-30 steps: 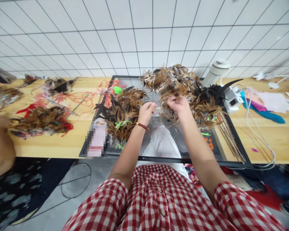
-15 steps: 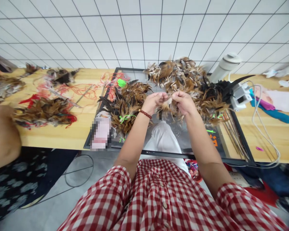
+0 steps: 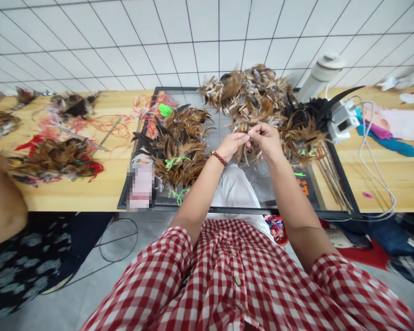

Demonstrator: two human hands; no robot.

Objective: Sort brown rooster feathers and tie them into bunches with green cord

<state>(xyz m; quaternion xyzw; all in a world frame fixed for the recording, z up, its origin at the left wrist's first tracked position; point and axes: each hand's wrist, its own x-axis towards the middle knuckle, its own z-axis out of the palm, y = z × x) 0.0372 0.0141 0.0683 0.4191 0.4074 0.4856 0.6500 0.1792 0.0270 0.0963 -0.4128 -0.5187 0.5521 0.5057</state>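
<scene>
My left hand (image 3: 232,144), with a dark bead bracelet (image 3: 219,158) at its wrist, has thumb and fingers pinched together. My right hand (image 3: 267,140) is closed too, and its fingertips meet those of the left. A few brown feathers (image 3: 244,154) hang just under the joined fingers, seemingly gripped in both hands; their upper ends are hidden. Behind lies a large heap of brown and whitish feathers (image 3: 257,99). Left of my hands sits a second feather pile (image 3: 184,147) with bright green string (image 3: 174,162) on it.
Both piles lie on a black-framed panel (image 3: 200,209) on the wooden table (image 3: 113,103). Thin sticks (image 3: 336,179), a white charger (image 3: 345,122), cables and a pale bottle (image 3: 320,76) are at the right. Red threads and feather bundles (image 3: 55,161) lie left, beside another person's arm (image 3: 5,197).
My hands have come closer, so the fingertips now meet, and my left hand has shifted right. The view has moved slightly, with the table higher in the picture.
</scene>
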